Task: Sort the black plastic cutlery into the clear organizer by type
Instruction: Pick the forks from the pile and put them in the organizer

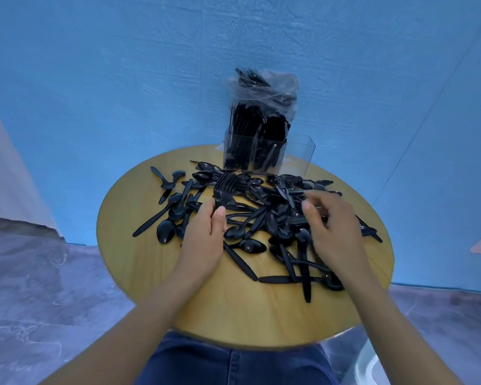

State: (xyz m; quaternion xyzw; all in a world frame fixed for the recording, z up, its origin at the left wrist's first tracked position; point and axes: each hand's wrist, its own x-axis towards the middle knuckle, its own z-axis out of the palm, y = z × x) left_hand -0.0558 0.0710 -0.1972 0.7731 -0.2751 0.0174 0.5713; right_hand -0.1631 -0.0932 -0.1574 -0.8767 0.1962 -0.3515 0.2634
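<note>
Head view is looking down on a round wooden bench (139,262) that is filling the middle of the frame, with a blue wall rising behind it. A loose pile of black plastic cutlery (264,218) is sprawling across the middle of the bench, mostly spoons and knives lying crossed over one another, with a few stray spoons (165,232) lying apart toward the left of the frame.

The left hand (206,240) is sitting at the left edge of the pile, its fingers and thumb curling round the handles of a bundle of forks (224,187); the fork heads are fanning out toward the top of the frame, reaching almost to the organizer. The right hand (331,226) is hovering over the right side of the pile with fingers bent downward into the cutlery; it is blurred, so I cannot tell whether it is pinching a piece or only touching the heap.

The clear organizer (297,154) is standing upright at the far edge of the bench, above the centre of the frame. Its left and middle compartments are packed with black cutlery standing on end, while the right compartment is showing only clear walls. A crumpled clear plastic bag (264,87) holding more black cutlery is sitting on top of the packed pieces.

Blue jeans (233,362) are showing at the bottom centre of the frame, and grey marbled floor (39,287) is lying around the bench.
</note>
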